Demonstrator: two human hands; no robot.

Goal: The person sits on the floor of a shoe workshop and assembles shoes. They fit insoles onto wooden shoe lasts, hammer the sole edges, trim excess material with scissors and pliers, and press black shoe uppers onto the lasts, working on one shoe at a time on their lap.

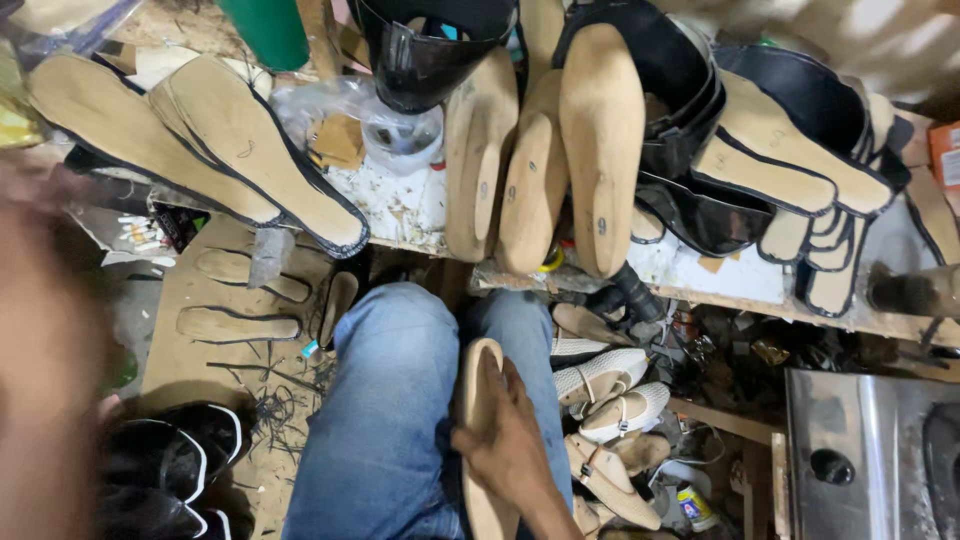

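My right hand [505,440] comes up from the lower edge, wrist bent, fingers [515,395] curled around a tan shoe last with its insole [482,400], gripping it at mid-length as it rests lengthwise on my lap. The piece is long, narrow and smooth, rounded at the toe beyond my fingertips. Under my knuckles lies the faded blue denim of my jeans [385,400]. My left hand [45,350] is only a big soft blur at the left edge; I cannot tell whether its fingers are spread or closed. Beyond my fingertips, on the scuffed white bench [400,205], wooden lasts [600,140] stand on end beside glossy black uppers. To the right of my fingers lie pale woven shoes [600,375].
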